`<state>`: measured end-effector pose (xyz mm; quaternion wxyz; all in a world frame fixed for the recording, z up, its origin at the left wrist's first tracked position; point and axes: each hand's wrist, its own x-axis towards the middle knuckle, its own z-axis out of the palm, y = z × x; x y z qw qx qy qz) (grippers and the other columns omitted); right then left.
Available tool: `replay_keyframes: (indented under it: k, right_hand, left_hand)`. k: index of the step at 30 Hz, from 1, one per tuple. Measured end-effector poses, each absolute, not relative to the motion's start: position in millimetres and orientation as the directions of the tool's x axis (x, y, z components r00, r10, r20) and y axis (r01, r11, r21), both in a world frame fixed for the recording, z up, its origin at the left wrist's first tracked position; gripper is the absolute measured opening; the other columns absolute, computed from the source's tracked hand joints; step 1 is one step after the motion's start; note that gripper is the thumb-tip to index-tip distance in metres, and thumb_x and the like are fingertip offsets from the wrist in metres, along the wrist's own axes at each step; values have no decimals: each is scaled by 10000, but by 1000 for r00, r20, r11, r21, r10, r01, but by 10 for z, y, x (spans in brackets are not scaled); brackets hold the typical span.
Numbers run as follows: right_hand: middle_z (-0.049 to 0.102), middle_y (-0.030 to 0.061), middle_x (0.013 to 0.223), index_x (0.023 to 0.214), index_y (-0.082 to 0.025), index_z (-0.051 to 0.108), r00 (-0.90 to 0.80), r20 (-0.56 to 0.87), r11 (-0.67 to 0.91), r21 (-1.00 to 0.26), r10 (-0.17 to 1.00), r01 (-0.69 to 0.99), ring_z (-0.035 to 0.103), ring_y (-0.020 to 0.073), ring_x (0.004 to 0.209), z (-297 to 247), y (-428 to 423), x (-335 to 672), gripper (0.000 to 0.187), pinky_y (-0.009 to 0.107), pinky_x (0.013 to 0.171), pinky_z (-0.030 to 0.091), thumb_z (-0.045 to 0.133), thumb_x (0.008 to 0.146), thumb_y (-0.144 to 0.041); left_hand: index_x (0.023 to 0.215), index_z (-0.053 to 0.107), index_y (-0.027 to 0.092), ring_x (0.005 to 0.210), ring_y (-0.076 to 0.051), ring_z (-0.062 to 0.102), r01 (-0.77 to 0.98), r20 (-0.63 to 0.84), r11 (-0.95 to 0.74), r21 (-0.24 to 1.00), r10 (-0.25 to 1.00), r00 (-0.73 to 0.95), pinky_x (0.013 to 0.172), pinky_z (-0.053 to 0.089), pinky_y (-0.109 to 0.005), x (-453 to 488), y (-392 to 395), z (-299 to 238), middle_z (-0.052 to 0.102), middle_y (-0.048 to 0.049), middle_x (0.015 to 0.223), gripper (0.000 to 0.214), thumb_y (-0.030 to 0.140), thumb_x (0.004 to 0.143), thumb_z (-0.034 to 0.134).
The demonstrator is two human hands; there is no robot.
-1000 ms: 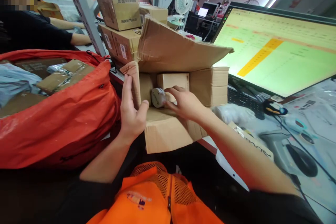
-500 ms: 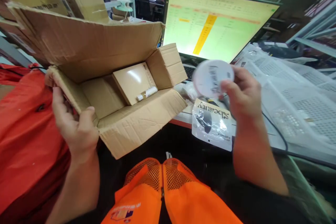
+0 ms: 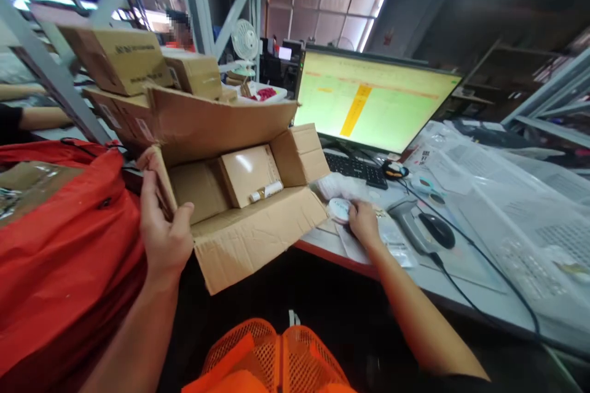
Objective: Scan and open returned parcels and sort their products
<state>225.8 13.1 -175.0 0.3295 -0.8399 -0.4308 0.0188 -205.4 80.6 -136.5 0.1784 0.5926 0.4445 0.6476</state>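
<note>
Cardboard carton (image 3: 260, 245) clasped in left hand (image 3: 166, 232), right hand (image 3: 365, 223) pinches a round white container (image 3: 340, 210).

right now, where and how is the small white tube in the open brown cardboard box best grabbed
Probably pinch the small white cylindrical tube at its middle, across its width, coming from above through the open top of the brown cardboard box. It lies on its side, roughly parallel to the front flap, with its upper side exposed to the opening.
</note>
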Motion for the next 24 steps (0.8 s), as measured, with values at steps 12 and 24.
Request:
replay_keyframes:
  k: [12,24]
  right_hand:
    - [774,105,1008,1092,-190,738,-81,295,169,-286,952,943,722,231,894,-543,200,913,366,326,781,520,497,1025,-456]
    - [633,260,1342,1401,-86,552,-86,-42,91,123,995,988,643,350,1229,-1005,783,125,470,437,958,543,560,931,-109]
  left_hand:
    - [1673,307,272,1605,-323,298,438,761,-640,632,618,-197,1341,222,-528,-1634,351,-1390,315,-105,1730,828,221,921,650]
    - [1690,235,275,1605,-377,275,474,785,-648,596,594,-175,1295,268,-643,-1517,207,-1527,244,-153,1747,865,164,919,611]
